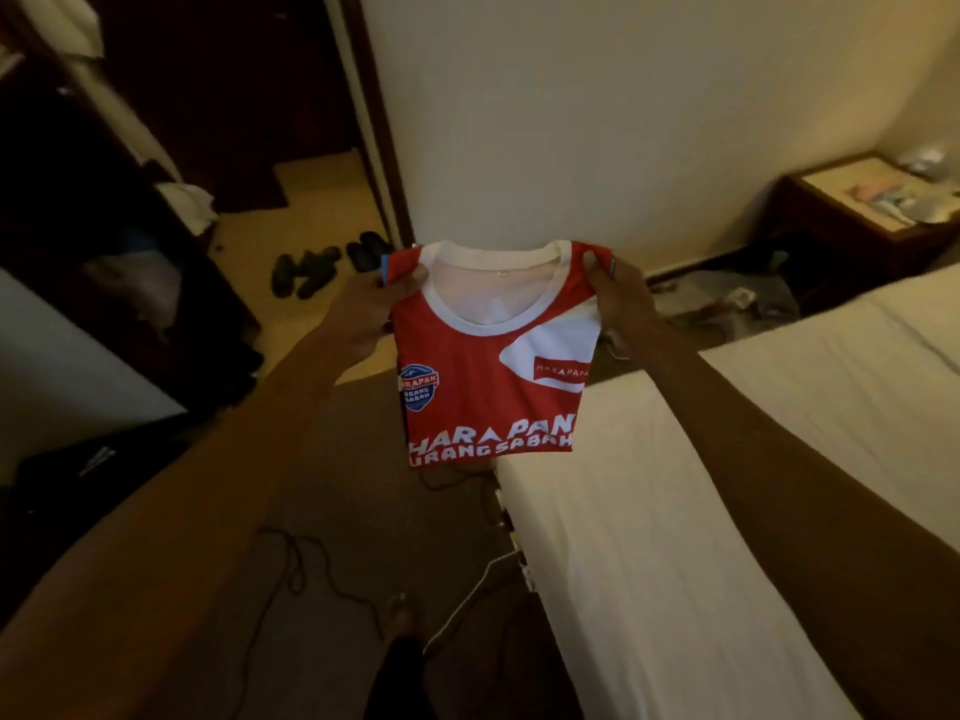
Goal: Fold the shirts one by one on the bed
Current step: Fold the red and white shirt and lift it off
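The left hand [363, 309] pinches 1 shoulder of the folded red-and-white shirt [488, 366], smooth printed fabric held upright off the bed's [675, 511] left edge; the right hand [618, 298] pinches the other shoulder.

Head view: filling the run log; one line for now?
red shirt folded, held up | left hand pinches shoulder | right hand pinches shoulder | off bed

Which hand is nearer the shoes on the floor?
Left. The left hand grips the red shirt on the side towards the shoes; the right hand grips its other shoulder, farther away.
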